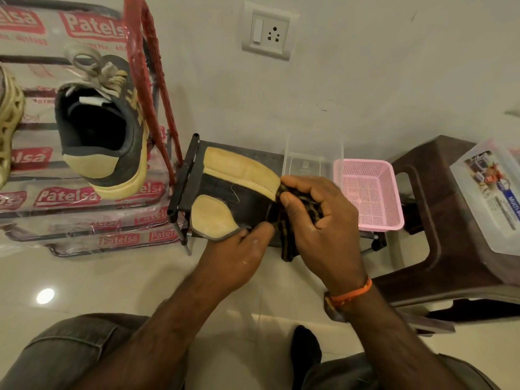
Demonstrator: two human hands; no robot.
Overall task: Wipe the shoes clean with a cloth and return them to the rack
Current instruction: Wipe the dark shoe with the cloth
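- Knees in grey trousers (64, 353) sit nearest, above pale floor tiles (118, 280).
- Left hand (239, 257) grips the heel of a black-and-tan sneaker (239, 190); right hand (315, 218) clutches a dark striped cloth (289, 237) against it.
- Behind them: pink basket (371, 192), clear plastic tub (312, 156), brown stool (450, 220).
- The matching sneaker (107, 128) rests on the plastic-wrapped rack (84, 195), left.

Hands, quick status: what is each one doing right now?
Left hand: grips the heel end of the black-and-tan shoe.
Right hand: fingers curled round the dark cloth, pressing it against that shoe.
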